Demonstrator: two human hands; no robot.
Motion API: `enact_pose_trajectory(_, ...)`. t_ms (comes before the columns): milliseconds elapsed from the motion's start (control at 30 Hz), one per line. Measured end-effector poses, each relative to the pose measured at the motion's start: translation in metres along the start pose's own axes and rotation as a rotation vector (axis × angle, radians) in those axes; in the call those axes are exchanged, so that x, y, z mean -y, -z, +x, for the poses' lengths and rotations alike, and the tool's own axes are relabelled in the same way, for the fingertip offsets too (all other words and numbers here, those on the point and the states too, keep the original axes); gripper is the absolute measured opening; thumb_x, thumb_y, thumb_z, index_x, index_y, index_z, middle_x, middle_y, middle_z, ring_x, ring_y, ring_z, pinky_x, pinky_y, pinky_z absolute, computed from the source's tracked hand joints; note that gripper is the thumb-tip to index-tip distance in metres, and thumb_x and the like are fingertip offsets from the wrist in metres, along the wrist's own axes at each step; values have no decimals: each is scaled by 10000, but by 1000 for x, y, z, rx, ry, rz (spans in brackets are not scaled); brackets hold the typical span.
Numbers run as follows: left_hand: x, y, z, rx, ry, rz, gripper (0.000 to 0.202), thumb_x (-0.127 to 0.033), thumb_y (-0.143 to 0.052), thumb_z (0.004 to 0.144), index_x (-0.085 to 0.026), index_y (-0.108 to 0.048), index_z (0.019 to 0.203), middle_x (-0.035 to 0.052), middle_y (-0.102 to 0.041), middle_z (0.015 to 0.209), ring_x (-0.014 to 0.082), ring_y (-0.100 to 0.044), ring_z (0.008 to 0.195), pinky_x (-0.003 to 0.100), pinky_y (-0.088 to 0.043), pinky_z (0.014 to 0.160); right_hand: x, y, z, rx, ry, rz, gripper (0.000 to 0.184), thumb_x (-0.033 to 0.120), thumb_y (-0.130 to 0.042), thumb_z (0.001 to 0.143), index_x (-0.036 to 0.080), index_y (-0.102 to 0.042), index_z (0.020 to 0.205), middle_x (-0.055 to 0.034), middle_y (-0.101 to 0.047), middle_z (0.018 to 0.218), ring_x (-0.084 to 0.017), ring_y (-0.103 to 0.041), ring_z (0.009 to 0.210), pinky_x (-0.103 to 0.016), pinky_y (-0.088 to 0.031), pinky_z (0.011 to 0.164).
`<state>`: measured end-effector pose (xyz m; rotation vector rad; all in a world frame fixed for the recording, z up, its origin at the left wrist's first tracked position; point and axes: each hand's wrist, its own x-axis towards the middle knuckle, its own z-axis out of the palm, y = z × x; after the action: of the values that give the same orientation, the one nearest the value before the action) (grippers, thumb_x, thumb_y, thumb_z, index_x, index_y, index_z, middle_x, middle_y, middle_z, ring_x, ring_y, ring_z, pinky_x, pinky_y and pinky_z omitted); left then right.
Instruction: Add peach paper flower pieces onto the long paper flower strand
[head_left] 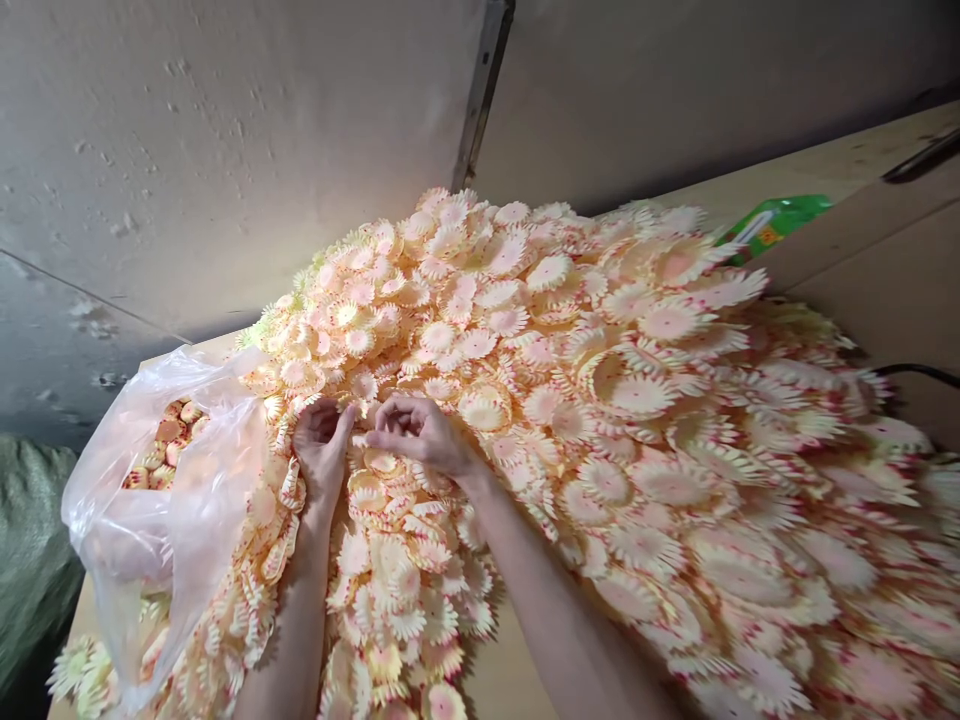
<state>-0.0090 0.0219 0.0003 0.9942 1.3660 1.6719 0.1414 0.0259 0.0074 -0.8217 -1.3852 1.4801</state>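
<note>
A big heap of cream and pink fabric flower petals [600, 400] covers a wooden table [862, 240]. My left hand [321, 447] and my right hand [420, 432] meet at the near left part of the heap, fingertips close together. Both hands have their fingers curled and pinched over a small petal piece [365, 412] between them. What exactly each finger grips is too small to make out. My forearms lie across the petals near the front edge.
A clear plastic bag [150, 510] with several more petals in it stands open at the left. A green packet [776, 220] lies behind the heap at the right. A grey wall rises behind; a dark cable [919, 372] runs at the right.
</note>
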Motion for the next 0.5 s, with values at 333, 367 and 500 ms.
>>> enact_pose_trajectory(333,-3,5,-7,216,-48,59,252,-349,-734,767,-139,-728,906,79,-759,902,164,-718,823,257,-570,776,-11,-2,6,-167,35,-7,226,401,-746,745,189,-765,820,-48,-733,792,-181,-659,748,-304,-532,714)
enact_pose_trajectory(367,-2,5,-8,228,-62,65,241,-341,-721,783,-146,-732,923,79,-759,926,163,-718,844,252,-568,788,-11,-3,6,-164,34,6,235,405,-759,730,189,-762,822,-49,-739,822,-187,-665,776,-308,-536,737)
enact_pose_trajectory(500,0,6,-6,275,-79,56,218,-318,-725,783,-156,-734,929,79,-762,933,169,-722,860,258,-574,801,-10,-3,6,-129,10,50,266,413,-800,679,194,-758,823,-43,-745,845,-185,-667,787,-304,-541,755)
